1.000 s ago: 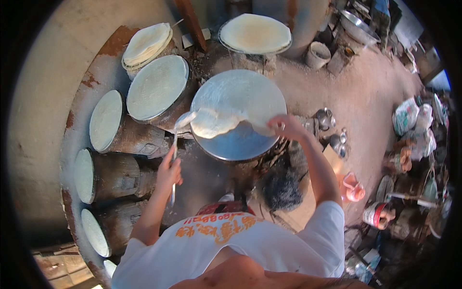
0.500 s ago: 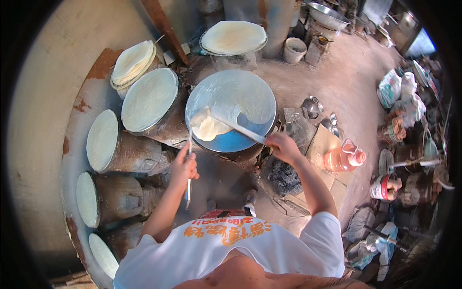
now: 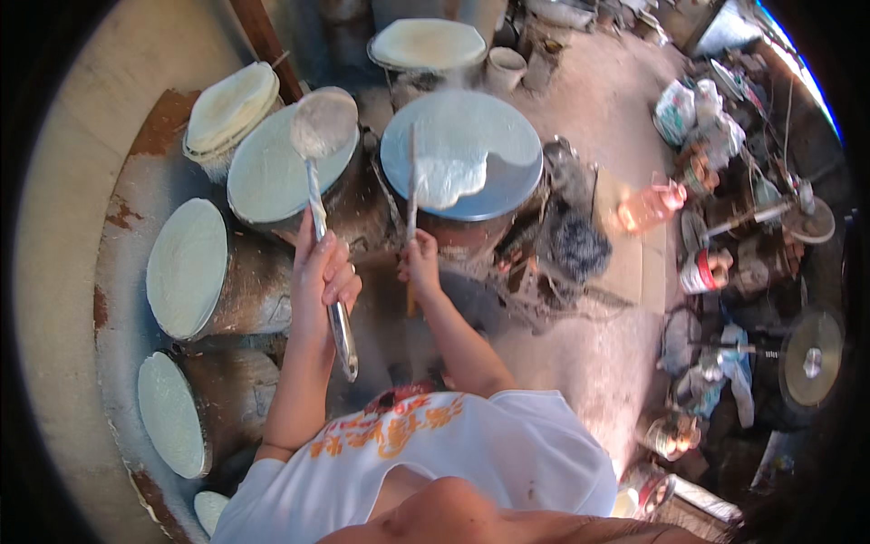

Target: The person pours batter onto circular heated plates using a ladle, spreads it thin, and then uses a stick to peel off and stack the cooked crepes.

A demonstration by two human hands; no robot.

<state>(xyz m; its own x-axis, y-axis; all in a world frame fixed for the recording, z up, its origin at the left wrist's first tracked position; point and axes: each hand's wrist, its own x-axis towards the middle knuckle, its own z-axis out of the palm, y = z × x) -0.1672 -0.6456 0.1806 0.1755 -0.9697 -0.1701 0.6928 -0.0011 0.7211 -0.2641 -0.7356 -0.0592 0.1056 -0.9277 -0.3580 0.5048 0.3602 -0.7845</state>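
My left hand (image 3: 324, 276) is closed round a long-handled metal ladle (image 3: 324, 122), its bowl held over a batter-covered griddle (image 3: 263, 181) at upper left. My right hand (image 3: 420, 258) grips a narrow flat scraper (image 3: 412, 172), which points away from me over the left part of the central round griddle (image 3: 507, 186). On that griddle a thick, ragged-edged patch of pale batter (image 3: 449, 186) lies beside the scraper, with a thinner layer behind it. A faint haze hangs above.
Several covered griddles (image 3: 186, 267) on rusty drums curve along the left wall. Stacked flatbreads (image 3: 231, 104) stand at upper left, another round (image 3: 426, 41) at the back. A pink jug (image 3: 648, 208), dark lump (image 3: 580, 245), bags (image 3: 684, 113) and cluttered tools (image 3: 770, 254) fill the right.
My left hand has lifted the ladle away from the central griddle toward upper left. My right hand has moved left, turning the scraper from a diagonal to pointing straight away. The camera view has shifted.
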